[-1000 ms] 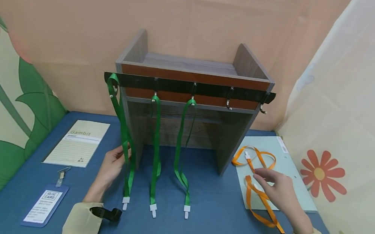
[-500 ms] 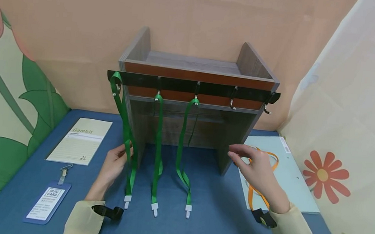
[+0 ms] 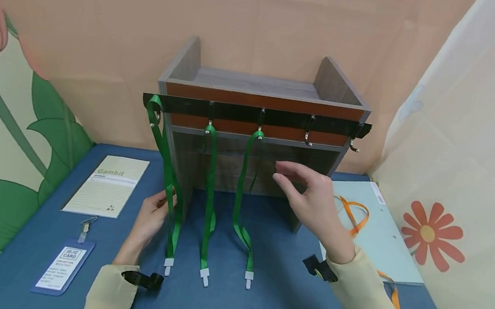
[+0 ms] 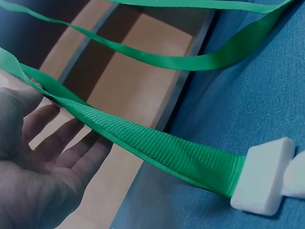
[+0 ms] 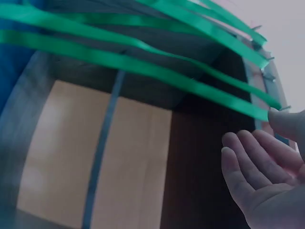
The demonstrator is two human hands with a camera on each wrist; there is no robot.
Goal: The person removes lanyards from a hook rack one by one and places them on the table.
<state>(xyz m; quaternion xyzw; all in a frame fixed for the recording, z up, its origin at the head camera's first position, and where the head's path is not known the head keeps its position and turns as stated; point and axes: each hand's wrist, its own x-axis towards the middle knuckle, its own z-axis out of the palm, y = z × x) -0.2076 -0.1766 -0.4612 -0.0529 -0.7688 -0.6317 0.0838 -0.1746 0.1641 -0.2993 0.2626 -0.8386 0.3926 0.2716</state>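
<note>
Three green lanyards hang from hooks on the black hook rail [image 3: 287, 116], each ending in a white plastic clip. My left hand [image 3: 152, 217] is at the leftmost green lanyard [image 3: 167, 169]; in the left wrist view its strap [image 4: 157, 148] passes between thumb and index finger, which pinch it, while the other fingers lie behind. My right hand [image 3: 310, 195] is raised in front of the shelf's right side, thumb and fingers apart and nothing between them. To its left hangs the third green lanyard [image 3: 240, 188]. In the right wrist view the fingers [image 5: 252, 162] are gently curved.
The grey wooden shelf [image 3: 263, 84] stands at the back of the blue table. An orange lanyard [image 3: 353, 217] lies over a pale blue folder [image 3: 386, 242] on the right, partly hidden by my arm. A notebook [image 3: 107, 186] and a blue ID card holder [image 3: 62, 266] lie left.
My right hand has moved left and up, away from the orange lanyard to the front of the shelf. The left hand stays at the leftmost green lanyard.
</note>
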